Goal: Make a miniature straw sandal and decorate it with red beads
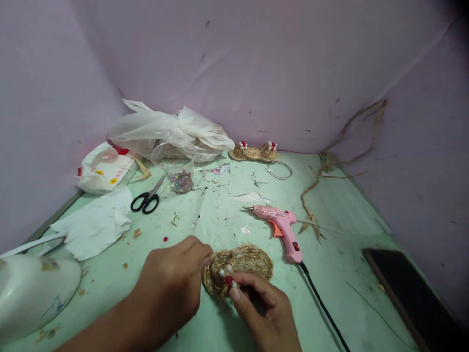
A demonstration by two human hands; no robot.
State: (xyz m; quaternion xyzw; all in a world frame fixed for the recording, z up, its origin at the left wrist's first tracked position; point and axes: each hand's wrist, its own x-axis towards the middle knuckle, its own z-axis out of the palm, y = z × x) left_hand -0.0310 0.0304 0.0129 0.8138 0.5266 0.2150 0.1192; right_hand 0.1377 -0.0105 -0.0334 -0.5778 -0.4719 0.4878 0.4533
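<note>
A small woven straw slipper lies on the table between my hands. My left hand is closed at its left end, with the thumb and fingertips at the woven edge, partly hidden. My right hand pinches a cluster of beads on the slipper's near side. Within that cluster are a red bead and several white pearl beads. Beyond my right hand, a pink hot glue gun lies on its side with its nozzle to the left.
Black-handled scissors, a plastic cup of beads and white plastic bags lie at the back left. Another beaded slipper rests near the wall. A loose red bead, a phone and dry twine are also about.
</note>
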